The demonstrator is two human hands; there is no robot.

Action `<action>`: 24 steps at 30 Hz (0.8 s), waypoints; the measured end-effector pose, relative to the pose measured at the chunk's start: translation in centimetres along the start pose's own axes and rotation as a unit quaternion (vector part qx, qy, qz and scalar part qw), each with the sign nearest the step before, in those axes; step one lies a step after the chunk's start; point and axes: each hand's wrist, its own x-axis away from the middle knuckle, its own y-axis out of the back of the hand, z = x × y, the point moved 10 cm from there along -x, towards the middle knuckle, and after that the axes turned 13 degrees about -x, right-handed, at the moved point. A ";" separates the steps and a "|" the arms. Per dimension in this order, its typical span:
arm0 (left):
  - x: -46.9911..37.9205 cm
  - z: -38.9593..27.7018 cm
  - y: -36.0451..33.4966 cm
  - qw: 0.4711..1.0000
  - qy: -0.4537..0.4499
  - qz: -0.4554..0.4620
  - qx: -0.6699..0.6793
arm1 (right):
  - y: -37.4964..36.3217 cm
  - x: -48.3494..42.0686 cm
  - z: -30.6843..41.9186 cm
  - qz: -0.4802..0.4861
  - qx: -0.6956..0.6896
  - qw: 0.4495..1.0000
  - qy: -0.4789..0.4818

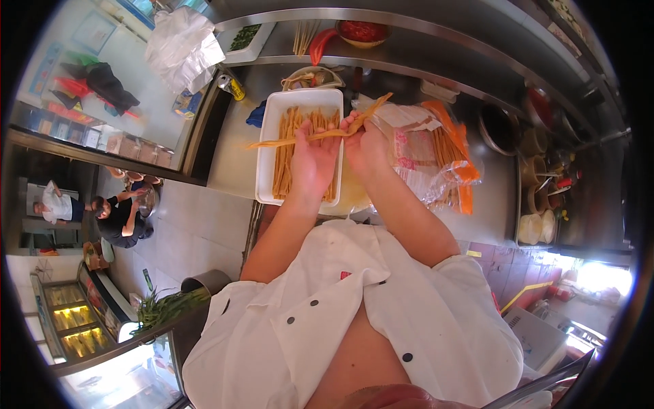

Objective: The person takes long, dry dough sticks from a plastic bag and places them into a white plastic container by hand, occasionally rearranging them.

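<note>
A long dried tofu-skin stick [278, 142] lies across both my hands above a white plastic tub. My left hand [318, 158] holds its middle, thumb over it and palm turned up. My right hand [365, 145] grips it nearer its right end, which slants up and away. Beneath my left hand, the white tub [264, 168] holds a layer of similar tofu-skin sticks [282, 168], laid roughly lengthwise. To the right of my right hand lies an opened clear plastic bag [409, 145] with orange parts, with more sticks [444, 145] inside it.
A steel shelf [409, 64] runs behind the worktop, bearing a bowl of chopped red chilli [364, 31]. Behind the tub sits a small basket [312, 77]. A drink can [231, 87] and blue cloth [256, 114] are at left. Metal bowls [498, 129] stand right. Two people are far left.
</note>
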 end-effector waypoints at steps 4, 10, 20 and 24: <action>-2.3 -0.4 0.1 0.991 0.012 0.047 0.121 | -2.8 2.4 -0.7 0.048 -0.048 0.996 -0.055; -2.1 0.4 0.5 0.988 0.149 0.016 0.032 | -4.7 5.7 -0.9 0.047 0.008 0.996 -0.081; 6.1 -0.5 1.7 0.918 0.281 -0.042 -0.275 | -0.2 10.4 -7.1 0.086 0.237 0.892 -0.376; 6.3 -3.6 6.4 0.893 0.335 0.224 -0.200 | 1.8 5.8 1.9 0.027 0.295 0.906 -0.301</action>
